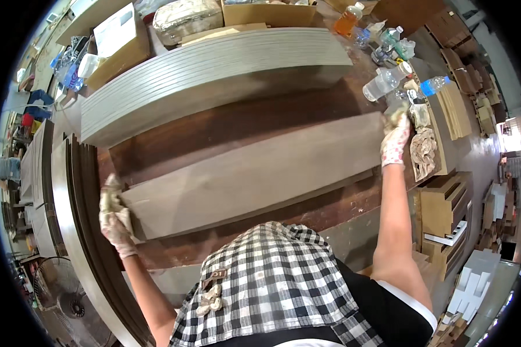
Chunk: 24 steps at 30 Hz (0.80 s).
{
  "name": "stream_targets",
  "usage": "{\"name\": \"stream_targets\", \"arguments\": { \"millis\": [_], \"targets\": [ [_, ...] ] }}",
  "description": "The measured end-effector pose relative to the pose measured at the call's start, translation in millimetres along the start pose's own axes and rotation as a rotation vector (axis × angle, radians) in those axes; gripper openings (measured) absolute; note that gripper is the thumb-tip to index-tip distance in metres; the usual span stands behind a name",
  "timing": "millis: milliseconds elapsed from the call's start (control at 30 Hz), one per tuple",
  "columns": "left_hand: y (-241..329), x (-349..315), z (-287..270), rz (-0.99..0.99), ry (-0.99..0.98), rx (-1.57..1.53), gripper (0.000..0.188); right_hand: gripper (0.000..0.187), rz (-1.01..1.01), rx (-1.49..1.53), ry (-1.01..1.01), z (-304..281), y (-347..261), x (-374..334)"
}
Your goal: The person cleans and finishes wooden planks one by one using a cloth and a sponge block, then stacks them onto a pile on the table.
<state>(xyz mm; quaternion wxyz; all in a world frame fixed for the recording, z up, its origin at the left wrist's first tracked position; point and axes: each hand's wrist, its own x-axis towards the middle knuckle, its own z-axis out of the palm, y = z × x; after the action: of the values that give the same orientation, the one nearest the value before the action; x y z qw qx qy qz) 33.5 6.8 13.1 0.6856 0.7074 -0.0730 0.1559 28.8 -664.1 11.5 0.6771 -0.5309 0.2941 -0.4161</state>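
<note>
A long grey-brown flat board lies slanted across the table in front of me, its right end farther away. My left hand, in a stained glove with a pinkish pattern, grips the board's left end. At the opposite end my right hand, in a matching glove, closes on the board's edge. The fingertips of both hands look dirty and slightly blurred; whether a rag is also in them I cannot tell. Under the near edge shows part of another board. Beyond it stands a long stack of thin grey boards.
The reddish-brown table is stained. Several bottles, such as a clear one and an orange one, crowd its far right. A crumpled cloth lies near my right hand. Tall boards lean at left, near a fan.
</note>
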Motion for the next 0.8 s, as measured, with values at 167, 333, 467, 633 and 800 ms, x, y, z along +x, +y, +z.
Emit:
{"name": "stream_targets", "arguments": {
  "millis": [167,333,467,633,800],
  "targets": [
    [32.2,-9.8,-41.7,0.089,0.307,0.73,0.05,0.046,0.205,0.294,0.107,13.0,-46.9,-19.9],
    [20.1,-58.3,-49.5,0.119,0.182,0.485,0.052,0.046,0.271,0.536,-0.367,-97.0,26.4,1.3],
    [6.8,-112.0,-74.5,-0.002,0.361,0.191,0.052,0.044,0.461,0.434,-0.221,-88.1,20.9,-20.0],
    [54.0,-101.2,-78.2,0.109,0.415,0.941,0.049,0.036,-0.185,-0.73,-0.726,-43.5,-44.6,-30.4],
    [30.7,-107.7,17.3,0.064,0.09,1.018,0.022,0.041,-0.46,-0.944,-1.174,58.9,-30.3,-105.0]
  ]
}}
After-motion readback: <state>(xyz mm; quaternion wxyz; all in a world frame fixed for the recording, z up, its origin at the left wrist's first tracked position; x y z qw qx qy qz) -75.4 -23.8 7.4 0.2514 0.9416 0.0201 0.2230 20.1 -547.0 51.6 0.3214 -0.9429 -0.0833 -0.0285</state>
